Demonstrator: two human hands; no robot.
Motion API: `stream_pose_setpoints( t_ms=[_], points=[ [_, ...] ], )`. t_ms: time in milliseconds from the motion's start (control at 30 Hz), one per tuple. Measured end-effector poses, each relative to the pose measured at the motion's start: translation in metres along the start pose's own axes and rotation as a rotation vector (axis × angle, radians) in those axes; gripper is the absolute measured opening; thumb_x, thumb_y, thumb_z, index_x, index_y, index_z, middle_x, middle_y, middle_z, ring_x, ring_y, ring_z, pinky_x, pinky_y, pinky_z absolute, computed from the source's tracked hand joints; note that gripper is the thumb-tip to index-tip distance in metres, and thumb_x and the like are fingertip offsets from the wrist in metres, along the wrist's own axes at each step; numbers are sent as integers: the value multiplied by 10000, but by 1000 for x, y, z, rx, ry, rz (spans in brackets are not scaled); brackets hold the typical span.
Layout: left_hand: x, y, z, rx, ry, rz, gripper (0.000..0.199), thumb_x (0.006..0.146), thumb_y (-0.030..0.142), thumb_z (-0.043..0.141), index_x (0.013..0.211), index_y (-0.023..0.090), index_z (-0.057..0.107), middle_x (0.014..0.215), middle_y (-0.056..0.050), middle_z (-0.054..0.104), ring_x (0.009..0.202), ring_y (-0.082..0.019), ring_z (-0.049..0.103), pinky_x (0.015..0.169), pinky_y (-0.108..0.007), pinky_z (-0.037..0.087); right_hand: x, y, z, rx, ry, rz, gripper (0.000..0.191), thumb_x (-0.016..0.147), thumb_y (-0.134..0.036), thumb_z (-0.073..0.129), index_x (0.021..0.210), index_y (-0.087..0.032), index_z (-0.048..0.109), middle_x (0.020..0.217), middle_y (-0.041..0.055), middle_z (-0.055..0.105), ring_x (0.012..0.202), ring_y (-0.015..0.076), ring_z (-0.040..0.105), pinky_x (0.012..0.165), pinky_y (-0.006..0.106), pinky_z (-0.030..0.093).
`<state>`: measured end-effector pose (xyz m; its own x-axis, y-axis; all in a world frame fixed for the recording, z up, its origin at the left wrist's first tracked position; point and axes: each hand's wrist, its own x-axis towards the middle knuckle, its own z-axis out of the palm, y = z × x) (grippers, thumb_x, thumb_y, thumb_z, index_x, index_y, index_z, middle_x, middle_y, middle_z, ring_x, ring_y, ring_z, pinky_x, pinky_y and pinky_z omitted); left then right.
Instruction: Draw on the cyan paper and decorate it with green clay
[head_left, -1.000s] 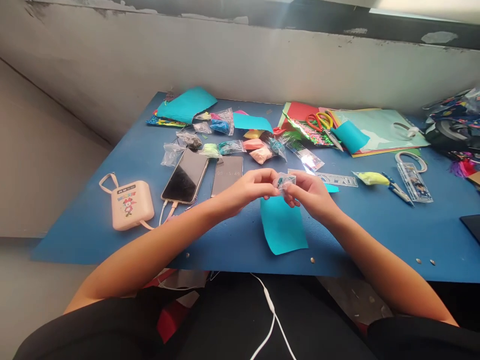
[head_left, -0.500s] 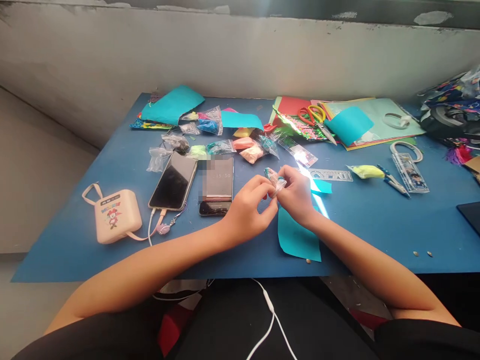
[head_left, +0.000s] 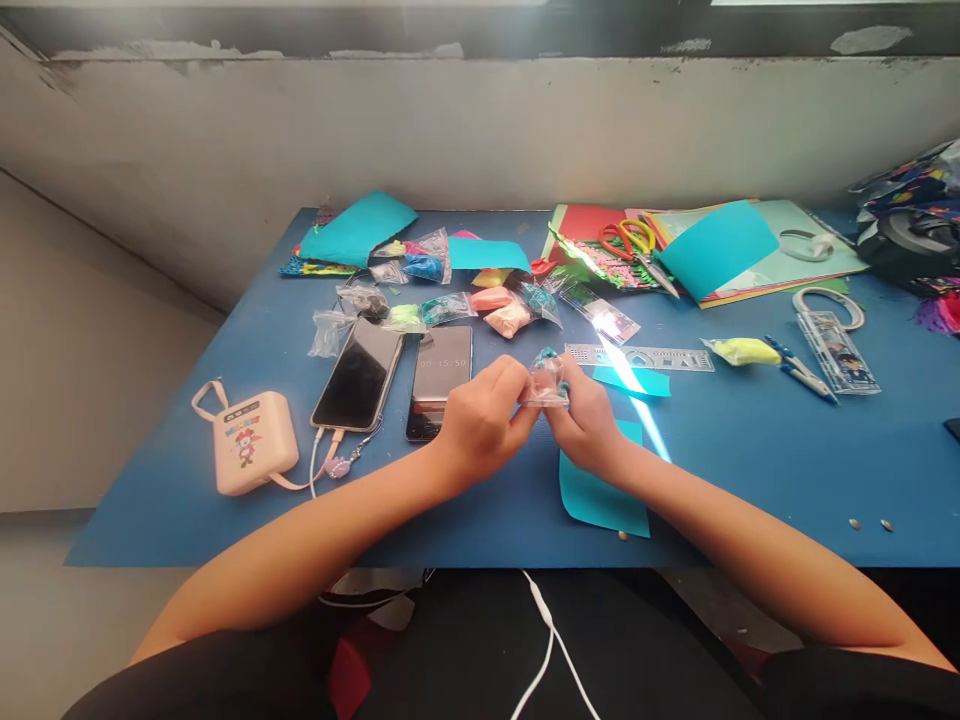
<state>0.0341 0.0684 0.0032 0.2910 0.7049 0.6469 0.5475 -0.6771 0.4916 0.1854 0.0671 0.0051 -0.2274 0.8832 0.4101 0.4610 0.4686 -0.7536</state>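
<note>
A small clear plastic bag point(head_left: 548, 380) with something teal and pinkish inside is held between both hands. My left hand point(head_left: 487, 412) pinches its left side with curled fingers. On its right side my right hand point(head_left: 586, 412) grips it, fingers closed. Under and beside the right hand lies a turquoise paper piece point(head_left: 604, 495) on the blue table point(head_left: 720, 470). Just beyond the hands are a clear stencil ruler point(head_left: 652, 358) and a narrow turquoise strip point(head_left: 645, 382). A phone point(head_left: 442, 365) with a timer on its screen lies left of the bag.
At the left are a pink power bank point(head_left: 255, 443) and a dark-screened phone point(head_left: 358, 377). Bagged clay point(head_left: 508, 318) lies behind. Scissors point(head_left: 637, 245) rest on papers. A yellow clay bag point(head_left: 744, 351), a blue-handled tool point(head_left: 801, 370) and white tape point(head_left: 829, 300) are right.
The bag has been turned and spread between my hands, so its clear side and flat edge now show. The camera view has shifted slightly, moving the table items a little right and down.
</note>
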Motion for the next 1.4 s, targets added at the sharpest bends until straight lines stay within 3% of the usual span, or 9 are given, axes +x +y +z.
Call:
stream_pose_setpoints(
  t_ms=[267,533,700,800,933,1033,1100,1233,1400],
  points=[
    [9,-6,-10,-14,8,-155,356,886,221,470,616,226,238,508,83,269,474,-94,236,456,-235,217,-7,4,-6,-21,-135,-165,181,915,-388,515,928,-209,537,670,10,560,502,131,421,518,280,331],
    [9,-14,-14,-19,59,-208,486,955,302,494,564,211,220,510,86,189,460,-72,207,442,-228,205,-9,0,-8,41,-117,-85,271,990,-401,436,851,-208,566,707,45,639,555,133,524,555,275,424],
    [-2,-23,-9,-24,11,-79,392,986,432,544,699,167,509,573,87,421,449,-54,351,450,-188,347,-3,-12,-15,341,-307,191,408,968,-574,441,893,-193,563,713,16,623,558,109,568,475,227,443],
    [-2,-23,-7,-20,-45,9,389,968,365,538,632,194,442,544,79,401,456,-70,357,456,-208,336,1,-13,-14,573,-476,393,523,877,-701,506,817,-184,553,707,9,603,534,105,568,409,211,397],
    [5,-16,-10,12,-76,25,170,862,212,536,707,219,468,680,6,533,634,-143,514,574,-269,417,2,-6,-11,600,-357,482,567,858,-736,494,704,-191,508,583,-20,530,448,97,506,395,227,364],
    [8,-7,-12,-11,-103,41,49,848,241,549,815,210,529,871,-66,613,828,-203,584,723,-321,486,1,-4,-13,377,-178,308,563,936,-664,431,611,-203,452,518,-34,444,461,92,429,462,247,362],
    [9,-3,-14,-48,-126,36,67,883,225,532,819,209,523,820,-42,610,768,-175,580,678,-287,485,0,-5,-16,269,-103,173,526,962,-615,425,641,-201,473,574,-14,485,539,107,456,531,257,396],
    [10,-1,-16,-95,-121,-36,151,915,155,535,783,208,485,673,41,529,558,-92,470,505,-202,384,2,-8,-20,326,-154,170,340,927,-535,546,895,-196,560,784,28,616,699,139,577,606,258,478],
    [11,-5,-17,-120,-108,-62,211,858,127,568,708,208,443,612,76,439,494,-67,355,465,-185,321,8,-6,-23,388,-219,300,285,824,-442,684,774,-187,568,728,2,598,645,113,543,544,223,447]
  ],
)
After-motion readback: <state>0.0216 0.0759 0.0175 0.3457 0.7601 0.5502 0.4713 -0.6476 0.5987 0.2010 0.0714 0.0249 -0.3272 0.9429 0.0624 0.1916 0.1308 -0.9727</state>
